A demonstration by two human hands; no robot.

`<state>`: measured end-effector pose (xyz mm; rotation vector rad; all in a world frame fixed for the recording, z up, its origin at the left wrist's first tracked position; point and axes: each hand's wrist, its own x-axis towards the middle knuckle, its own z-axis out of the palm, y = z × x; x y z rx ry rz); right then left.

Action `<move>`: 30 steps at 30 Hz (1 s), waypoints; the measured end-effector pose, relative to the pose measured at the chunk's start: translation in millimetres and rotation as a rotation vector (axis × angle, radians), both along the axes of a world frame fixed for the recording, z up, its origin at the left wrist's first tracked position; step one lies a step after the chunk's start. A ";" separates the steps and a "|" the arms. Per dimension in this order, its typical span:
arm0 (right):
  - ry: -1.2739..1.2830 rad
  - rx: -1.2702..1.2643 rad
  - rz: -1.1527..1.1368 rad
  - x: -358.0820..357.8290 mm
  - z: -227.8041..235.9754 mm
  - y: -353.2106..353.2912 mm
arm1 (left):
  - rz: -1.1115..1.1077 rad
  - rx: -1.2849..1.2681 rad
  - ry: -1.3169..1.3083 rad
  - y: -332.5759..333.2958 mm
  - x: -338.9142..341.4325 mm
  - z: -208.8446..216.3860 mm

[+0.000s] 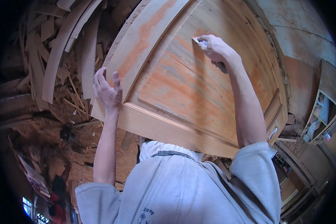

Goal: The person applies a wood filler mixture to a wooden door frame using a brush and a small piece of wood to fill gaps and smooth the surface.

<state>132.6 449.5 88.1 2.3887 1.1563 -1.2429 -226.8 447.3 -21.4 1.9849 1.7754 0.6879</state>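
A wooden panel door (212, 86) lies in front of me, its raised centre panel streaked with orange-brown filler. My right hand (217, 49) is closed around a putty knife (223, 67). Its handle end sticks out below my palm, and a small part of the blade shows by my fingertips, close to the panel's upper part; I cannot tell if it touches. At the door's left edge my left hand (108, 90) is open and holds nothing, thumb and fingers apart. A band of filler also runs along the left frame board (141, 41).
Long offcut boards (65, 52) and scrap wood are heaped at the left. Sawdust (76, 149) covers the floor there. A person in red (57, 209) is at the lower left. Wooden frames (319, 112) and sheets stand at the right. A round metal rim (273, 153) shows near the door's right corner.
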 end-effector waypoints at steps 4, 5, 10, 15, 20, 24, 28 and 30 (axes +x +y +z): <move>0.025 -0.107 0.072 -12.3 11.5 -12.3 | -0.002 -0.011 -0.011 -1.9 -7.8 -4.2; 0.049 -0.048 -0.016 -15.6 15.8 -19.6 | 0.004 -0.007 -0.004 -1.0 -10.2 -7.2; 0.083 0.360 -0.280 2.7 -14.2 -25.2 | -0.014 -0.026 -0.016 1.4 -1.4 -0.6; -0.119 0.668 -0.253 -0.5 -56.9 -2.1 | -0.003 0.004 -0.015 1.4 -4.1 -3.6; -0.252 0.606 -0.257 -17.9 -71.1 0.2 | 0.002 -0.030 -0.032 -0.5 -3.6 -1.4; -0.268 0.587 -0.212 -26.9 -70.7 -15.9 | -0.005 0.004 -0.009 -1.6 -4.8 -3.4; -0.244 0.575 -0.232 -34.8 -68.6 -30.7 | -0.005 -0.023 -0.018 0.2 -2.3 -0.6; -0.243 0.576 -0.228 -38.6 -68.4 -38.7 | -0.004 -0.025 -0.015 0.4 -2.1 -0.1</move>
